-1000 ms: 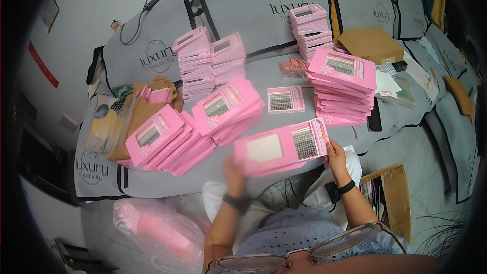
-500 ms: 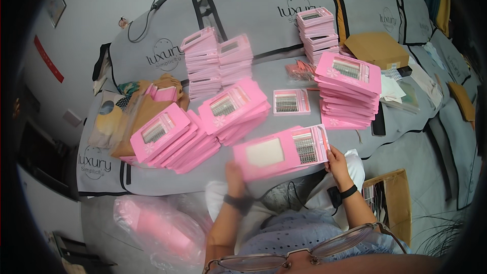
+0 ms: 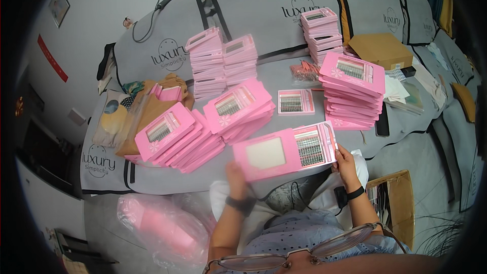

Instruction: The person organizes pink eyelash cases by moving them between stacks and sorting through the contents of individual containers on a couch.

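A pink cardboard sleeve (image 3: 239, 156) with a cut-out window lies level in front of me, over my lap. From its right end juts an eyelash tray (image 3: 310, 148) with rows of dark lash clusters, its left part inside the sleeve. My left hand (image 3: 236, 178), blurred, holds the sleeve's left end with fingers closed. At the tray's outer right end, my right hand (image 3: 346, 163) grips with thumb and fingers. Just beyond, on the sofa, rests a single lash tray (image 3: 310, 102). Fanned piles of sleeved lash boxes lie left (image 3: 167, 131) and centre (image 3: 238, 104).
A tall pile of sleeved boxes (image 3: 351, 83) stands right. Stacks of lash trays rise behind, at left (image 3: 208, 63) and right (image 3: 322, 35). A bag of pink items (image 3: 306, 72), a cardboard box (image 3: 381, 50) and a phone (image 3: 382, 123) lie around. On the floor sits a plastic bag (image 3: 165, 231).
The lash tray sticks out farther from the sleeve's right end, and my right hand has moved right with it. My left hand stays at the sleeve's left end. The whole view has shifted slightly.
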Demonstrator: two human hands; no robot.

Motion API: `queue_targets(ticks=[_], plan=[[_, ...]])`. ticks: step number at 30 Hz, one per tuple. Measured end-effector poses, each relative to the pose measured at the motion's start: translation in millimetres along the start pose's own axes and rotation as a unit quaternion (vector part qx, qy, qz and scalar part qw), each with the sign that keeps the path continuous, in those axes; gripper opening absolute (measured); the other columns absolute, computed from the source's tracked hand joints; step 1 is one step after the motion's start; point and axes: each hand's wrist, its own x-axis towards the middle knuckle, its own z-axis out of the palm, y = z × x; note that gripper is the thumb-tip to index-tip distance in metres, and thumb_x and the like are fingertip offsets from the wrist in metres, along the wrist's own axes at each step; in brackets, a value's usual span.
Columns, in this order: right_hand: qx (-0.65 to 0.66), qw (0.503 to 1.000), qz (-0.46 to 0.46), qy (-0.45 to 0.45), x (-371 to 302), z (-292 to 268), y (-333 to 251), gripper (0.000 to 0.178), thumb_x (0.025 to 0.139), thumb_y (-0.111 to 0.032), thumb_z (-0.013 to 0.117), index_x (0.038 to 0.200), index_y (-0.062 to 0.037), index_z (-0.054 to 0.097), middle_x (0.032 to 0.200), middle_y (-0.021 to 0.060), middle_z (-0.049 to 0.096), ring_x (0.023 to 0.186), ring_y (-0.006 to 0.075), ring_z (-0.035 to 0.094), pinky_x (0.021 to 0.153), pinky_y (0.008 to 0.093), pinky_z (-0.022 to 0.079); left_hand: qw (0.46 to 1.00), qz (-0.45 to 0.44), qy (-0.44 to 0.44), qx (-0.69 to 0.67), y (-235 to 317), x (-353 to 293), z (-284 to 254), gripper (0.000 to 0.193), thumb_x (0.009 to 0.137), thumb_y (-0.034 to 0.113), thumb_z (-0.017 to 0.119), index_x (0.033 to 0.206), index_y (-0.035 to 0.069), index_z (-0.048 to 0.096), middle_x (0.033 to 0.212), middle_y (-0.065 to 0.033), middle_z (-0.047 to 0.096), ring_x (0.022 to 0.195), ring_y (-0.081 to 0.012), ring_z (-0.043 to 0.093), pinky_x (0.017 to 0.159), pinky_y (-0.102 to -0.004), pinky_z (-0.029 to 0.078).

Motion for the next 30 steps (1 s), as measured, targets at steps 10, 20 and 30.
queue_targets(ticks=[10, 20, 30], plan=[[-0.008, 1.000, 0.004, -0.017, -2, 4, 1, 0.037, 0.098, -0.018, 0.044, 0.132, -0.0038, 0.047, 0.062, -0.0050, 0.044, 0.048, 0.0041, 0.035, 0.043, 0.0194, 0.028, 0.997, 0.040, -0.036, 0.056, 5, -3, -1, 0.008, 0.091, 0.005, 0.050, 0.098, 0.002, 0.049, 0.087, -0.0016, 0.051, 0.077, -0.0085, 0.046, 0.072, -0.0230, 0.043], [-0.017, 0.997, 0.020, -0.073, -3, 40, 5, 0.039, 0.100, -0.028, 0.041, 0.130, -0.0062, 0.049, 0.056, -0.0031, 0.041, 0.044, 0.0055, 0.033, 0.041, 0.0193, 0.026, 0.989, 0.079, -0.120, 0.035, 12, -28, 32, 0.016, 0.092, 0.006, 0.051, 0.106, 0.002, 0.045, 0.094, -0.0060, 0.057, 0.082, -0.0098, 0.053, 0.075, -0.0241, 0.046], [0.113, 0.979, 0.057, -0.157, 1, 48, 14, 0.049, 0.098, -0.046, 0.033, 0.118, -0.0052, 0.052, 0.069, 0.0026, 0.054, 0.060, 0.0092, 0.049, 0.053, 0.0216, 0.039, 0.988, -0.038, -0.132, -0.074, 27, -29, 34, 0.026, 0.092, 0.006, 0.053, 0.115, 0.001, 0.041, 0.103, -0.0115, 0.061, 0.090, -0.0155, 0.060, 0.081, -0.0285, 0.049]])
